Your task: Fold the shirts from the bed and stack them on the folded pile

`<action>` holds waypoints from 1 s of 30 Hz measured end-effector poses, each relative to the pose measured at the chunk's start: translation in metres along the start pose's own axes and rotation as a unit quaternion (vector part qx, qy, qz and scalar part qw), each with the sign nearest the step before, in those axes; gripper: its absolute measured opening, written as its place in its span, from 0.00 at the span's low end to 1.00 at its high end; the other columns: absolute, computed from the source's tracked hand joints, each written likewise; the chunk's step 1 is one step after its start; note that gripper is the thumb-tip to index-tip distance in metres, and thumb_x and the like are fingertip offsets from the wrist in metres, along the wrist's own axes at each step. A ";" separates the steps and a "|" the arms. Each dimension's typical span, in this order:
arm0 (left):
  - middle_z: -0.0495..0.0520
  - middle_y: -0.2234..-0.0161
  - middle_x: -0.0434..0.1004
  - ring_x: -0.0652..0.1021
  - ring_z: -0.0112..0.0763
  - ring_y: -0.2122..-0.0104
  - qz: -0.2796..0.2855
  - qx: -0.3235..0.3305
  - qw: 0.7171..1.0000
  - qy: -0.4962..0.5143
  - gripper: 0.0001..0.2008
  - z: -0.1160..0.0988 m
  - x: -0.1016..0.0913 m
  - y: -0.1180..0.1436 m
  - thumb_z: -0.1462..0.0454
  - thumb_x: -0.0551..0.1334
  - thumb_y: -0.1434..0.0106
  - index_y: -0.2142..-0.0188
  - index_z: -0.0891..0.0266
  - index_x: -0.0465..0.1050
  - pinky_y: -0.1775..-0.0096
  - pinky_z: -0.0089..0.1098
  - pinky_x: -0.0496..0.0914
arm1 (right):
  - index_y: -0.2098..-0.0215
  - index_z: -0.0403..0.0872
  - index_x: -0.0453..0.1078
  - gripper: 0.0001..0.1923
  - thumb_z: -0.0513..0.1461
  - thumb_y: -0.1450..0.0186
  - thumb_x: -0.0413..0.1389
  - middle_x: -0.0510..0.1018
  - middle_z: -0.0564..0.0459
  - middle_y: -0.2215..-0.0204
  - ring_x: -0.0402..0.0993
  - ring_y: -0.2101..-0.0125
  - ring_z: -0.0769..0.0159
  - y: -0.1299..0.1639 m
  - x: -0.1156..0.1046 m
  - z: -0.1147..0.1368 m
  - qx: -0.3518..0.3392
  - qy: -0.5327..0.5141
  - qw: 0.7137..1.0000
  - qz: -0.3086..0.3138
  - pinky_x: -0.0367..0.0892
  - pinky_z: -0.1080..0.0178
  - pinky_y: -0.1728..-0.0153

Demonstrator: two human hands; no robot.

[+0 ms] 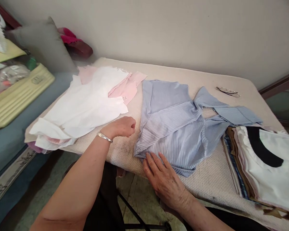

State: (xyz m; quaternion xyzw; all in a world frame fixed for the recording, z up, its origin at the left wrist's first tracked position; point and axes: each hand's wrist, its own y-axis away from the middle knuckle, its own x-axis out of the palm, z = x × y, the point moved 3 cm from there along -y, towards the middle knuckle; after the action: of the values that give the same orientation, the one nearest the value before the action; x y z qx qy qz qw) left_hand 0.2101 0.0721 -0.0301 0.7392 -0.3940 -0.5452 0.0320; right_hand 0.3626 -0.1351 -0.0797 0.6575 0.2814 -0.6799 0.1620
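Head view: a padded surface (207,183) with a cream dotted cover carries several garments. A blue striped shirt (175,128) lies crumpled near the middle, one sleeve trailing off to the right. The right hand (165,179) lies flat, palm down, fingers (154,162) spread and extended, its tips touching the near hem of the blue striped shirt; it grips nothing. The left hand (121,126) is curled into a loose fist just left of the shirt, resting on the bare cover, apart from the cloth; whether anything sits inside the fist cannot be told. A silver bracelet (104,137) circles the left wrist.

To the left, a white garment (84,106) lies spread over a pink garment (126,88), whose edge shows at the far side. To the right, a stack of folded clothes (262,166) sits at the edge, topped by a white piece with black shapes. A pair of glasses (228,92) lies near the far right corner, well apart from the shirt. A grey cushion (42,43) leans at far left.
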 end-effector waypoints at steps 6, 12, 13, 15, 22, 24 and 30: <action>0.52 0.73 0.78 0.73 0.29 0.74 0.013 -0.016 1.000 -0.006 0.03 -0.007 0.001 0.002 0.67 0.58 0.48 0.76 0.62 0.70 0.70 0.32 0.60 | 0.40 0.40 0.66 0.22 0.33 0.32 0.52 0.73 0.35 0.42 0.70 0.41 0.48 -0.006 0.009 -0.002 0.014 0.026 0.999 -0.013 0.65 0.46 0.39; 0.52 0.68 0.78 0.73 0.31 0.69 -0.029 0.010 0.999 -0.019 0.05 -0.001 0.000 0.000 0.65 0.57 0.43 0.70 0.61 0.72 0.67 0.31 0.62 | 0.50 0.45 0.71 0.17 0.31 0.36 0.54 0.78 0.41 0.56 0.75 0.52 0.50 -0.004 -0.004 -0.011 0.001 0.051 0.998 0.031 0.61 0.45 0.36; 0.52 0.67 0.78 0.73 0.31 0.68 -0.044 0.019 0.999 -0.024 0.06 -0.002 0.001 -0.001 0.65 0.57 0.42 0.69 0.61 0.72 0.66 0.31 0.62 | 0.52 0.45 0.72 0.16 0.30 0.37 0.54 0.78 0.42 0.59 0.75 0.53 0.51 -0.004 -0.007 -0.012 0.000 0.050 0.998 0.042 0.60 0.44 0.36; 0.52 0.66 0.78 0.74 0.32 0.67 -0.082 0.038 0.995 -0.031 0.07 -0.006 0.004 -0.003 0.66 0.55 0.40 0.67 0.61 0.72 0.64 0.32 0.63 | 0.54 0.46 0.72 0.16 0.30 0.39 0.55 0.77 0.44 0.60 0.74 0.54 0.51 -0.002 -0.014 -0.015 -0.001 0.023 0.998 0.052 0.60 0.43 0.36; 0.55 0.60 0.79 0.75 0.35 0.60 -0.091 0.084 0.991 -0.056 0.08 -0.017 0.016 -0.011 0.65 0.58 0.39 0.61 0.60 0.74 0.59 0.33 0.65 | 0.57 0.50 0.69 0.08 0.36 0.35 0.54 0.77 0.49 0.60 0.75 0.59 0.57 0.006 -0.034 -0.044 0.097 -0.261 0.960 0.031 0.71 0.50 0.52; 0.53 0.66 0.79 0.75 0.34 0.66 -0.030 0.069 0.996 -0.056 0.04 -0.015 0.018 -0.008 0.63 0.61 0.41 0.67 0.61 0.74 0.64 0.32 0.64 | 0.61 0.50 0.68 0.04 0.37 0.32 0.52 0.77 0.50 0.66 0.75 0.65 0.60 0.004 -0.027 -0.056 0.187 -0.334 0.924 0.018 0.72 0.56 0.63; 0.50 0.80 0.76 0.74 0.30 0.78 0.228 0.041 0.973 0.014 0.16 -0.021 0.036 0.013 0.51 0.65 0.44 0.77 0.61 0.72 0.74 0.30 0.63 | 0.68 0.47 0.69 0.11 0.45 0.31 0.55 0.80 0.51 0.74 0.73 0.80 0.68 -0.023 0.016 -0.065 0.429 -0.611 0.658 0.097 0.63 0.66 0.81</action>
State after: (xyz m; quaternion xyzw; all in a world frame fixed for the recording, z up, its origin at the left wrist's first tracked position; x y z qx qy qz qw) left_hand 0.2242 0.0330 -0.0437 0.6383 -0.5737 -0.4962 0.1310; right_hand 0.4003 -0.0756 -0.0905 0.1144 -0.2691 -0.9542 0.0630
